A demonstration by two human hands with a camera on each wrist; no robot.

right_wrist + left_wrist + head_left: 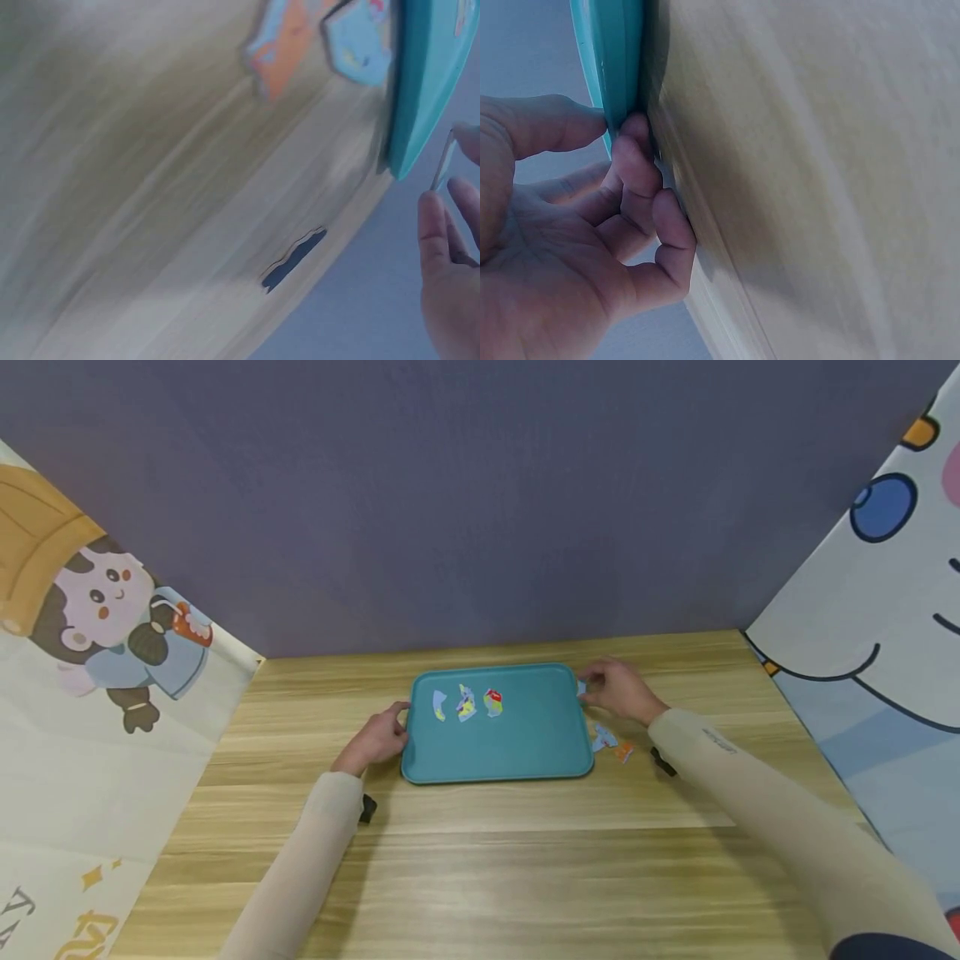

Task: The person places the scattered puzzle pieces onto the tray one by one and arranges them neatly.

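Observation:
A teal tray (532,739) lies on the wooden table. At its left edge is my left hand (377,739); the left wrist view shows the thumb on the rim (622,67) and curled fingers against its underside, gripping it. Just past the tray's right edge, my right hand (617,691) pinches a thin, light-blue puzzle piece (444,159) between thumb and fingertips. In the right wrist view the piece is seen edge-on. Three picture pieces lie in a row on the tray: a pale blue one (439,704), a blue-and-yellow one (466,702) and a red-and-green one (492,702).
On the table right of the tray lie a light-blue piece (603,737) and an orange piece (625,751). A dark flat piece with a jagged edge (294,261) shows in the right wrist view. A dark wall (480,527) stands behind the table (487,877), printed panels at both sides.

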